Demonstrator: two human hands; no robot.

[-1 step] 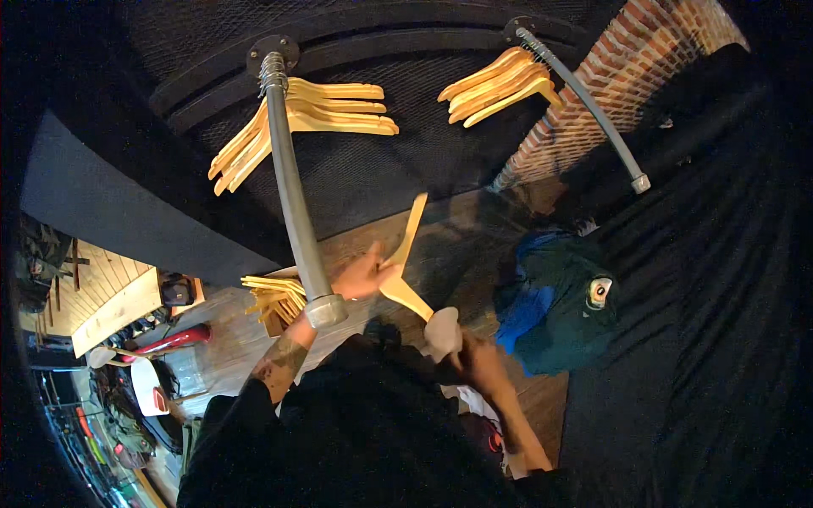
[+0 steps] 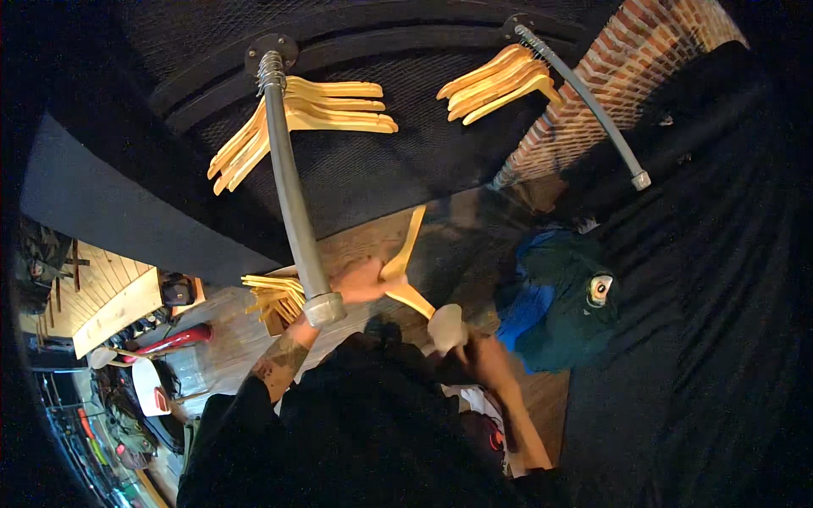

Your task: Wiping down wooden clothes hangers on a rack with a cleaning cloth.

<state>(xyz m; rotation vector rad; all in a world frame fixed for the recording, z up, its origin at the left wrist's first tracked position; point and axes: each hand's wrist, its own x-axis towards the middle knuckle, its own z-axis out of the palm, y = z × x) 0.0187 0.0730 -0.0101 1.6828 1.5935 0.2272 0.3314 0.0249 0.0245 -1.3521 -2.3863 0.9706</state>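
Observation:
A light wooden clothes hanger [image 2: 410, 295] is held out in front of me, one arm pointing up and away, the other toward my right side. My left hand [image 2: 362, 281] is closed round its middle, beyond the grey pipe rail. At the hanger's near end, my right hand [image 2: 484, 356] grips a pale, whitish cloth [image 2: 445, 328], which covers that tip. The fingers of this hand are blurred and partly behind the cloth. The hanger's hook cannot be made out.
Wooden hangers [image 2: 339, 105] hang on the grey pipe rail [image 2: 290, 195], several more [image 2: 500, 83] on a second rail [image 2: 584, 97]. Loose hangers fill a box [image 2: 275, 323] on the floor at left. Dark green and blue garments [image 2: 567, 300] and black fabric [image 2: 677, 339] stand right.
The hanger has dropped slightly toward me. My left hand and the cloth in my right hand have shifted a little with it.

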